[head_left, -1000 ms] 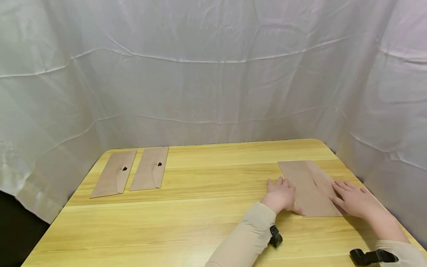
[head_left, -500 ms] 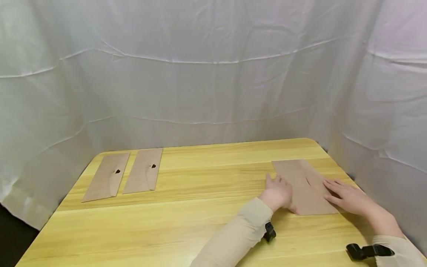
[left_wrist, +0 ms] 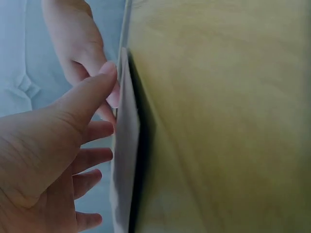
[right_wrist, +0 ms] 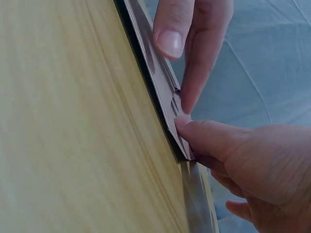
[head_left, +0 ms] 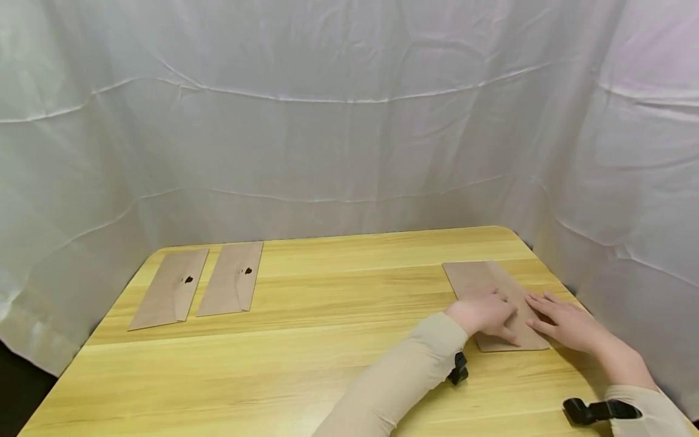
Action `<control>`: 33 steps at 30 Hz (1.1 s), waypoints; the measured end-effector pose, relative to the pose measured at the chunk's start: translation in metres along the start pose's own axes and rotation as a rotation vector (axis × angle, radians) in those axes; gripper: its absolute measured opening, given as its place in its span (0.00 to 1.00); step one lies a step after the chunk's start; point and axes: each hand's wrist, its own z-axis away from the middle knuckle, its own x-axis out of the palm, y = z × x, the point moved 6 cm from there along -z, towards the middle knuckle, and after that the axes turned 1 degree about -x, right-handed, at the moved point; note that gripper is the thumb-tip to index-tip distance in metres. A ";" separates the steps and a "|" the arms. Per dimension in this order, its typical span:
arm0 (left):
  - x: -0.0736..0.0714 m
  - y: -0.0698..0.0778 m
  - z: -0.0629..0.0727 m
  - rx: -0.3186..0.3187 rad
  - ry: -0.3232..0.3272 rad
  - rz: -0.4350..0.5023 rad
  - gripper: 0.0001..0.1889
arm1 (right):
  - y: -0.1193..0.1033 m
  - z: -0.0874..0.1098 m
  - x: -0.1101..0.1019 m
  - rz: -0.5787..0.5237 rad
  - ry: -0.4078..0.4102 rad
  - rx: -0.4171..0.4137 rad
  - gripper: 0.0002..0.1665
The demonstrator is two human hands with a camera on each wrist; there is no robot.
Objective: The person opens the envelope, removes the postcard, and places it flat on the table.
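A brown envelope (head_left: pixel 471 276) lies near the right end of the table (head_left: pixel 327 303), its middle partly hidden under the left hand (head_left: pixel 488 312). This hand is blurred, its fingers loosely spread; whether it touches the paper, I cannot tell. The right hand (head_left: pixel 565 321) rests with extended fingers on the right edge. Two other envelopes (head_left: pixel 230 279) lie far left; the contents of all three cannot be seen.

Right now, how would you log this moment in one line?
left hand: over envelope | right hand: touching envelope's right side | two more envelopes: flat on table's left
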 end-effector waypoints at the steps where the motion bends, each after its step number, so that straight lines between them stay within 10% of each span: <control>1: 0.001 0.001 -0.002 -0.003 -0.005 0.008 0.34 | 0.000 0.000 0.000 -0.007 -0.001 0.001 0.39; 33: 0.003 -0.003 -0.002 0.021 0.083 0.067 0.37 | -0.002 0.001 -0.002 -0.006 -0.006 0.012 0.40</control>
